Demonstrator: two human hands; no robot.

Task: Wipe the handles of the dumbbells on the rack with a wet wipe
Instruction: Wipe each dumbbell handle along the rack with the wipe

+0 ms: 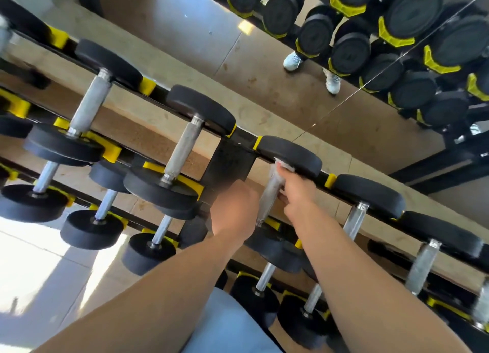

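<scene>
One handle (268, 194) is under the wet wipe (284, 165), gripped by the right hand (297, 187). At nine o'clock, the left hand (234, 210) looks fisted; what it holds is unclear. Probably many dumbbells remain.

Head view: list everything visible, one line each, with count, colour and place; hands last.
Dumbbells: many, black heads with silver handles, on the rack's tiers.
Rack: one, black with yellow cradles, running across the frame.
Wet wipe: one, white, at the top of the handle being wiped.
Mirror: one, behind the rack, reflecting dumbbells and two pale shoes.
Floor: pale tiles, lower left.
Left hand: one, curled, beside that handle; whether it holds anything is hidden.
Right hand: one, holds the wipe against the handle.
</scene>
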